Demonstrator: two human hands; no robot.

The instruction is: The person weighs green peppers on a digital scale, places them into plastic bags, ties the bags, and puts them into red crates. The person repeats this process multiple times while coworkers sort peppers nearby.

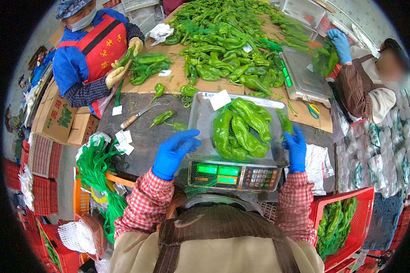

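Note:
A digital scale (197, 112) stands before me, its green displays lit. On its metal pan lie several long green peppers (241, 131), apparently in a green mesh bag whose netting spills over the scale's front. A white tag (220, 99) rests at the bag's top. My left hand (177, 150), in a blue glove, is by the pan's left edge with fingers apart and nothing in it. Over the pan's right edge, my blue-gloved right hand (295, 146) grips a single green pepper (284, 120), slightly blurred.
Beyond the scale spreads a large pepper heap (222, 51) on cardboard. A knife (140, 116) and loose peppers lie left. Green mesh bags (97, 167) hang at the table's left edge. A red crate (365, 218) holds bagged peppers. Co-workers stand left and right; scissors (313, 111) lie near another scale (305, 73).

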